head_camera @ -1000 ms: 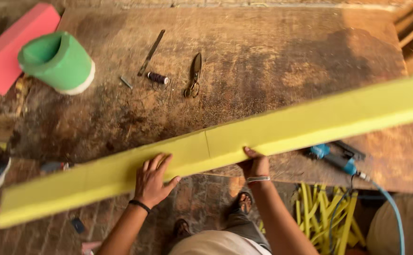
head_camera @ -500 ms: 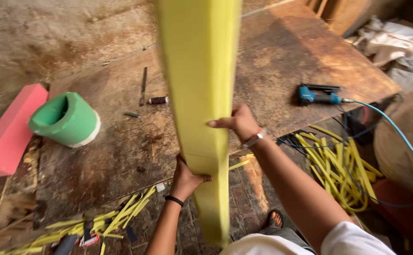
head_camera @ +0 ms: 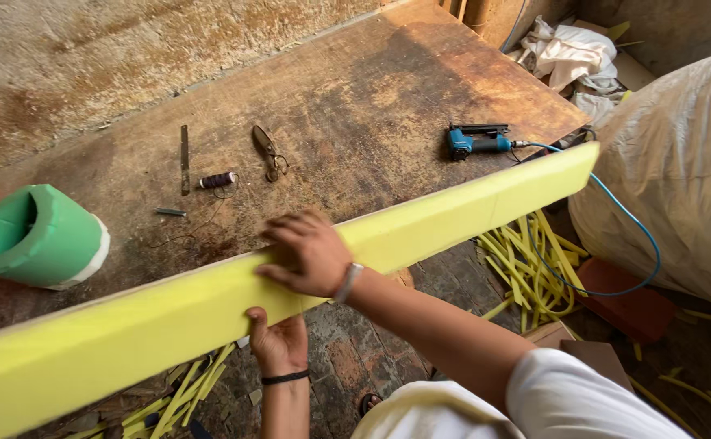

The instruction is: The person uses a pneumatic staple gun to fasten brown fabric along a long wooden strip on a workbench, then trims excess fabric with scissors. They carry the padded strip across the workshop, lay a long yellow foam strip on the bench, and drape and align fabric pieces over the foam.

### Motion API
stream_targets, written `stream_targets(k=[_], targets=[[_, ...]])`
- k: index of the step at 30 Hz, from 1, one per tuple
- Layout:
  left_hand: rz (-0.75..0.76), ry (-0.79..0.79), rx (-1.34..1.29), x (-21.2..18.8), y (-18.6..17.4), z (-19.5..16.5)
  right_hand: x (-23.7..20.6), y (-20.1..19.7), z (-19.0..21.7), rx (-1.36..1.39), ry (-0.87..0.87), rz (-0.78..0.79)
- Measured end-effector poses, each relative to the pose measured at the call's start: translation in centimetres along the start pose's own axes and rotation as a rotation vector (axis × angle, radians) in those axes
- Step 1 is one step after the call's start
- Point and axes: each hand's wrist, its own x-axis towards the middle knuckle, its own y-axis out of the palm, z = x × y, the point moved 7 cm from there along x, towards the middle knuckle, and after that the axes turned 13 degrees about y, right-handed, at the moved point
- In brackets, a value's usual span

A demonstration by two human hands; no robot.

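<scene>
right hand [head_camera: 310,254] fingers spread flat atop long yellow foam plank [head_camera: 420,226], left hand [head_camera: 278,341] cupped under its near edge, carried level above worn wooden workbench [head_camera: 355,97]. far end jutting toward blue power tool [head_camera: 473,142] and bulging sack [head_camera: 680,179]; likely to snag there if swung wide.

Just one view here, a head-worn cam looking steeply down and forward from close above the wooden workbench [head_camera: 388,89]. Near edge catches the wearer's own shoulder and the brick floor [head_camera: 347,358], far edge hits the rough wall [head_camera: 128,57], big sack [head_camera: 680,162] on the right.
</scene>
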Motion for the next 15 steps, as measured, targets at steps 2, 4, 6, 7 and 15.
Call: stream_targets(k=[2, 4, 6, 7, 15], targets=[[-0.095, -0.011, -0.049, 0.4, -1.6, 0.4, -2.1, -0.8, -4.9, -0.221, 0.166, -0.072], [-0.197, -0.014, -0.111, 1.1, -3.0, 0.9, -4.8, -1.7, -7.9, -0.232, -0.012, -0.075], [-0.300, -0.034, -0.109, 1.5, -4.1, 2.3, -5.4, -0.8, -10.7, -0.279, -0.056, -0.028], [-0.353, -0.041, -0.102, 1.7, -4.7, 3.0, -5.5, -0.3, -11.8, -0.295, -0.077, -0.004], [-0.670, -0.151, -0.169, 4.9, -6.2, 11.0, -2.8, -0.4, -25.2, -0.218, 0.154, -0.036]])
